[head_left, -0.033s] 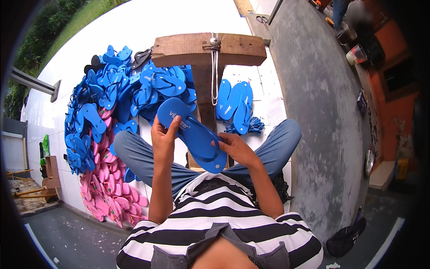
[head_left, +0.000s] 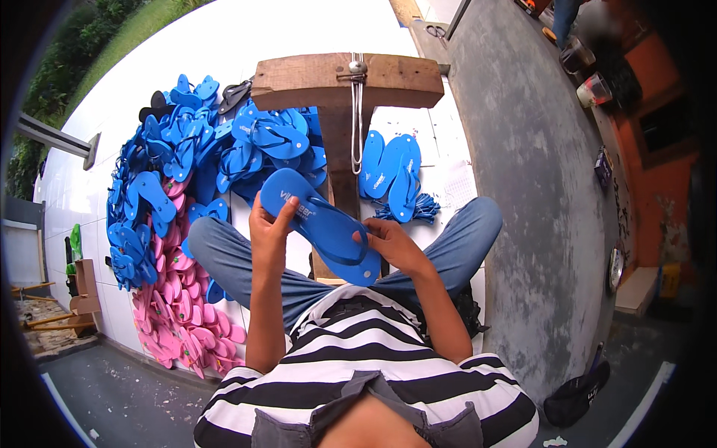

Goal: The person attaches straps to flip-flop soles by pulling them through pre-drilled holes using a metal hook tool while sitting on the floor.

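— In the head view, where is the blue sandal point(head_left: 317, 224)?
— Held aslant above the lap, its lettered end upper left, its white-dotted end lower right, near the striped shirt point(head_left: 358, 321).

— How does each hand grip it?
— The left hand point(head_left: 270, 230) pinches the upper left edge, thumb on the lettered face, fingers behind. The right hand point(head_left: 392, 245) has its thumb and fingers drawn together at the right edge, beside the strap point(head_left: 347, 260); the exact contact is partly hidden.

— What bounds the working space?
— Jeans-clad knees at either side; ahead, the upright of a wooden T-shaped stand point(head_left: 347, 81), with a metal wire loop point(head_left: 357, 134) hanging from its crossbeam.

— And the room beyond?
— Leftward it is crowded: the blue sandal pile point(head_left: 172, 138) and pink sandals point(head_left: 190, 317) reach close to the left leg. Right of the upright lie a few blue sandals point(head_left: 385, 168) and a strap bundle point(head_left: 424, 210). Past them, bare white tiles point(head_left: 446, 134) run to the edge of a grey strip point(head_left: 515, 187).
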### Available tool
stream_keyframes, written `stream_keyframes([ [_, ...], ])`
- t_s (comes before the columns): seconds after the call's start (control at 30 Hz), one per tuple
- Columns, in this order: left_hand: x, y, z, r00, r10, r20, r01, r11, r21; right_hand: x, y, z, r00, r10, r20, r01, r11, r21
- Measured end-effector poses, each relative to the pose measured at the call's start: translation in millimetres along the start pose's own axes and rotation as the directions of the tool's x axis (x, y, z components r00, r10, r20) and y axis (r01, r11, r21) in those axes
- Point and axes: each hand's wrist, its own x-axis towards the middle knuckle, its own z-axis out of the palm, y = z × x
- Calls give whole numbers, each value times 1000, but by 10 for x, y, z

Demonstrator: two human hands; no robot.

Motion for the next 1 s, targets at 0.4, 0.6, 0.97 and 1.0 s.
stream_keyframes([
  [0.4, -301, -370, -930, 953, -293, -82, 228, 866, -444, 905, 1210, -817, 695, 32, -719, -266, 940, -215],
  [0.6, -703, -864, -999, 877, -455, 155, 457, 692, -559, 1253, 1941, -1047, 290, 148, -945, -795, 588, -152],
  [0.97, -667, -1136, -487, 856, -512, 69, 494, 774, -396, 1046, 1480, -979, 480, 23, -877, -484, 841, -243],
  [1.0, -597, -1243, -504, 872, -489, 24, 471, 824, -314, 981, 1466, -1021, 504, 24, -864, -352, 919, -180],
])
